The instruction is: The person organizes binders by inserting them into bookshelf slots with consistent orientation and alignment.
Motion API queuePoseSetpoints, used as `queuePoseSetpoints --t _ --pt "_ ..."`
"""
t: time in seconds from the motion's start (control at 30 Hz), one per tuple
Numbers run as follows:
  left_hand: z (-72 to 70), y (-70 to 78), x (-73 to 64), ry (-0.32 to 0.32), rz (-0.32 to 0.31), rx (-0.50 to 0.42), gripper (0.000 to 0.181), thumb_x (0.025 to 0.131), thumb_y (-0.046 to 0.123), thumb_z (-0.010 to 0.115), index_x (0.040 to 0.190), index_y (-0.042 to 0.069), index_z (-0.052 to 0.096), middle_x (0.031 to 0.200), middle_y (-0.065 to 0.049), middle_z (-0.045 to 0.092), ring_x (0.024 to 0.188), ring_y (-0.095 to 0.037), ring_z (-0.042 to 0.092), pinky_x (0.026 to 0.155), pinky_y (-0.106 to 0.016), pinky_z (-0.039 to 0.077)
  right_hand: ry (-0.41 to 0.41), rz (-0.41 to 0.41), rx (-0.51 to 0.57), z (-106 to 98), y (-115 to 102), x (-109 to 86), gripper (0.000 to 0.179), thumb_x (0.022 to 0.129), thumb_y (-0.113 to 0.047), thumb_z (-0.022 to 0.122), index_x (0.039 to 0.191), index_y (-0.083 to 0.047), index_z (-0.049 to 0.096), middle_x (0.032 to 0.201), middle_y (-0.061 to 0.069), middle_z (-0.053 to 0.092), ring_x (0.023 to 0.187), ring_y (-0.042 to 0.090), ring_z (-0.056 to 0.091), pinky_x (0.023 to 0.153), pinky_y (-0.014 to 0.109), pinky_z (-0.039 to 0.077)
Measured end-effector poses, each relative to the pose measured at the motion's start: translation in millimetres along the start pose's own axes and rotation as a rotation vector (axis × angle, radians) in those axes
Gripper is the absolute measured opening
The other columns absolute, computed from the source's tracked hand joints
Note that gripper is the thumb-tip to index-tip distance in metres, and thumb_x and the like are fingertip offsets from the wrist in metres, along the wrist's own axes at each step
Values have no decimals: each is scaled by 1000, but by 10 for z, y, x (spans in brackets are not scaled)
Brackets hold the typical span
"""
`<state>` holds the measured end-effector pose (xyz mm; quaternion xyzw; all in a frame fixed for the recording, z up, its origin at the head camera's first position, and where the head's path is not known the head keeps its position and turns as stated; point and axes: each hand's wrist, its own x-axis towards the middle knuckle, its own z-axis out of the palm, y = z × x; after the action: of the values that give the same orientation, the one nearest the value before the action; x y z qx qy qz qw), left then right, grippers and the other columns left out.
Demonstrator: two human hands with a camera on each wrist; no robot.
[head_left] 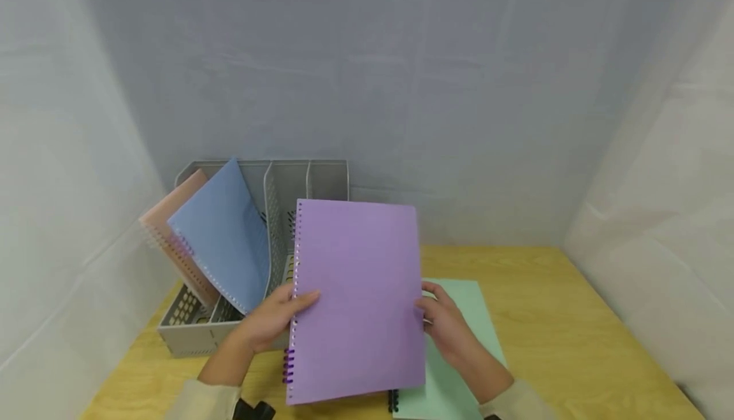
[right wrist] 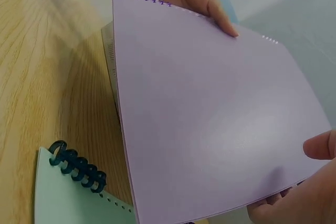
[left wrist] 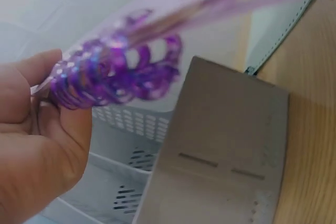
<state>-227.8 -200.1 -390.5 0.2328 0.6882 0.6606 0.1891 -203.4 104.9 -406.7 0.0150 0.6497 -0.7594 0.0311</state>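
A purple spiral notebook [head_left: 358, 299] is held up in front of the grey file organizer, its ring-bound edge toward the left. My left hand [head_left: 274, 318] grips that bound edge, thumb across the cover; the purple rings [left wrist: 115, 72] show close up in the left wrist view. On the opposite edge, my right hand [head_left: 450, 327] pinches the notebook between thumb and fingers. Behind and below it, a mint green notebook [head_left: 459, 343] with dark rings [right wrist: 79, 166] lies on the table, partly hidden by the purple one.
The grey organizer [head_left: 195, 338] with upright dividers stands at the left. In its left compartments a blue notebook [head_left: 226, 235] and a pinkish-brown notebook [head_left: 178, 203] lean to the left. Wooden tabletop [head_left: 562, 331] extends to the right, with pale curtains [head_left: 459, 101] around it.
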Motion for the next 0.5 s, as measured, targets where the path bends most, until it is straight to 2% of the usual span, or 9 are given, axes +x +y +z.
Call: queuePoseSetpoints --t 0.27,0.5 --pt "-107 165 -181 60 39 143 56 105 28 42 150 -2 26 136 -28 51 110 -26 63 91 -41 53 -82 -26 -21 169 -35 70 36 92 -8 51 127 1 46 108 9 58 90 16 55 78 30 45" --pt "-196 279 -341 216 60 215 52 106 30 40 144 -5 33 127 -27 58 101 -20 67 86 -36 55 -165 -12 -92 264 -1 54 38 94 -12 53 127 4 47 118 16 54 100 21 54 87 33 47"
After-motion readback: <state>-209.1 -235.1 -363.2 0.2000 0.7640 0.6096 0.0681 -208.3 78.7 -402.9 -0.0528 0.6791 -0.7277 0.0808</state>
